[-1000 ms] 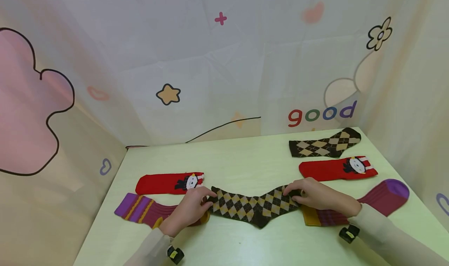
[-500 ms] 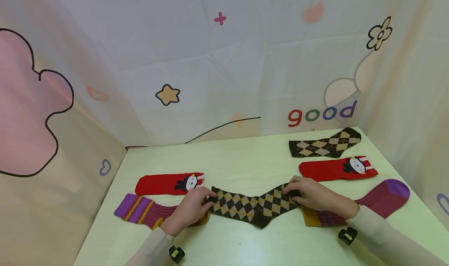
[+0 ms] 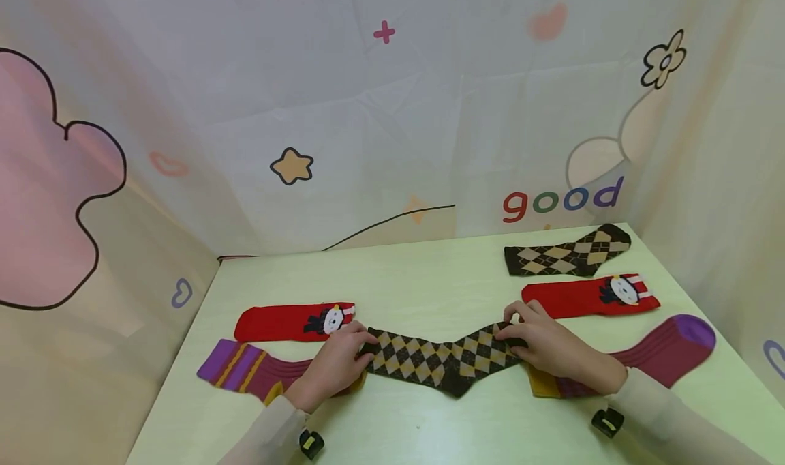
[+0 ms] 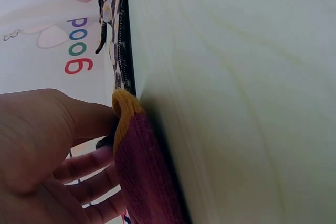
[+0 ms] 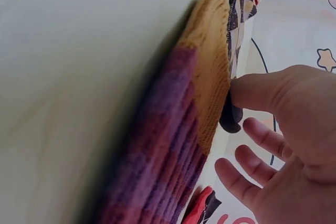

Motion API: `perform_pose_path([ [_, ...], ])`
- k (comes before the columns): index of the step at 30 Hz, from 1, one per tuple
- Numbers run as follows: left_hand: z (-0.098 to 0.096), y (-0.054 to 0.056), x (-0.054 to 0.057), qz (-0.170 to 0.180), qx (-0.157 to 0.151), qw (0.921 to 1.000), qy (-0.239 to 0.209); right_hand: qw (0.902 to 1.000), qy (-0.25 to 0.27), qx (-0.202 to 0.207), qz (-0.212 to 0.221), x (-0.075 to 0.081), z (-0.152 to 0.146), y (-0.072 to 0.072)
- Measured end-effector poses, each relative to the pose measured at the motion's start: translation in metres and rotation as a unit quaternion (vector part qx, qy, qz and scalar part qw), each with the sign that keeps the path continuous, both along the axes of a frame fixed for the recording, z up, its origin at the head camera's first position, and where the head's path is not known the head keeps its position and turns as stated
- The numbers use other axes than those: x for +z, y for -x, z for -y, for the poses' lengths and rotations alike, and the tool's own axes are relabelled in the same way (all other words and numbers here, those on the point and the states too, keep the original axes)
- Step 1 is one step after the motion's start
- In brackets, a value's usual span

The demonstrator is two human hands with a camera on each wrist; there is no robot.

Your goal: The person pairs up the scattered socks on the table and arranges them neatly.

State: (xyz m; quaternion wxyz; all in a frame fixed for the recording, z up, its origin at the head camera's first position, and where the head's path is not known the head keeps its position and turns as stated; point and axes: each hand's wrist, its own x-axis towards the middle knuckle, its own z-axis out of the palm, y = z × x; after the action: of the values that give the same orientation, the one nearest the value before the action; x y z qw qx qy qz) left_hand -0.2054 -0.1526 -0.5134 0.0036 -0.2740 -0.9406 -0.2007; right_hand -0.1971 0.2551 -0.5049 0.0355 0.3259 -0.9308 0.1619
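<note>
Head view overlooks table [image 3: 423, 281]; wrist views skim it.

Cream sleeves [image 3: 665, 414] are worn with small black, yellow-marked wrist cameras [image 3: 311, 444].

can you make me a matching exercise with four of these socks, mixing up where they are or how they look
Column one
1. sock with yellow diamonds
2. sock with only tan diamonds
3. red sock near the left hand
4. maroon sock with a purple toe

Column two
a. partly hidden by the right hand in the head view
b. at the back right of the table
c. pinched at its two ends by the fingers
d. shows a white cartoon face near one end

Pairs: 1-c, 2-b, 3-d, 4-a
</note>
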Motion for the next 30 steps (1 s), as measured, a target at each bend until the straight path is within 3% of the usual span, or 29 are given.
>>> perform_pose_path([
  [17,-0.0013,0.0002,-0.0037,-0.076,-0.021,0.9966,0.025,0.9993,-0.030,-0.021,-0.007,0.0009,-0.0047,0.0012],
  [30,-0.0048,0.0006,-0.0001,-0.080,-0.020,0.9952,0.053,0.9988,-0.031,-0.035,0.017,0.0049,-0.0075,0.0017],
])
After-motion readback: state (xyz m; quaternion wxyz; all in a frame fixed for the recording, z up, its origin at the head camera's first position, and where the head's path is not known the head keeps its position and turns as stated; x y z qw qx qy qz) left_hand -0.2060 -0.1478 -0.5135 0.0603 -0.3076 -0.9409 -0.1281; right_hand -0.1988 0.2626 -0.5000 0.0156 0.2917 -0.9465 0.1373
